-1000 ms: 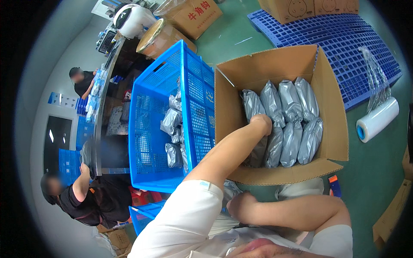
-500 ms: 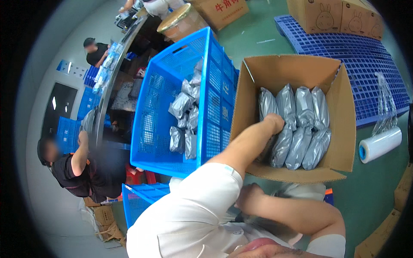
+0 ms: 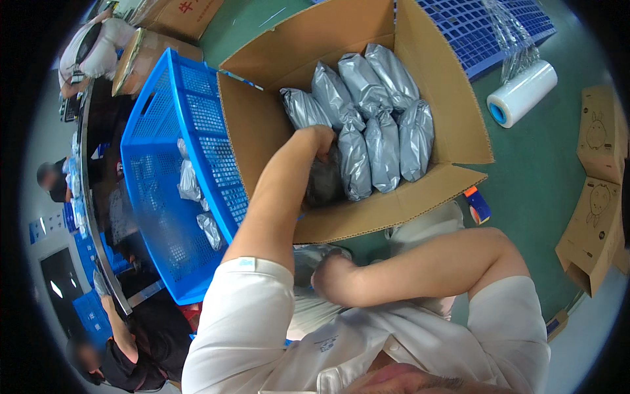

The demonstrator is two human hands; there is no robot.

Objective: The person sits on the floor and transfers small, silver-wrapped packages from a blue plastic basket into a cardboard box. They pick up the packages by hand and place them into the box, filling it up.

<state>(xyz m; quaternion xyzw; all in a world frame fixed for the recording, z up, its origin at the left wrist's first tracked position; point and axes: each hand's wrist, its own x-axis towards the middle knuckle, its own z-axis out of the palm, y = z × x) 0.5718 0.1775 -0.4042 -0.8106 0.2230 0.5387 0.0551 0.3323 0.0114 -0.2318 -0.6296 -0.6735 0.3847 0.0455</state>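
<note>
An open cardboard box (image 3: 459,134) stands before me, with silver plastic pouches (image 3: 355,163) lying in two rows inside. My left hand (image 3: 320,139) reaches down into the box's left side, against the lower end of the far-left silver pouch (image 3: 304,109). Its fingers are mostly hidden, and a dark, shadowed patch lies just below it. Close to my body, outside the near flap, my right hand (image 3: 333,279) is closed at a shiny grey pouch (image 3: 306,257), which is partly covered by the hand and the box.
Left of the box, a blue plastic crate (image 3: 147,197) holds several loose silver pouches (image 3: 189,180). A clear film roll (image 3: 523,93) lies right, near a blue pallet (image 3: 469,39). Cardboard boxes (image 3: 597,197) stand far right. Other people work along a bench (image 3: 98,236) at left.
The view has turned, so the box and crate appear shifted left and up. My left hand is still at the box's left side; my right hand remains low near my body.
</note>
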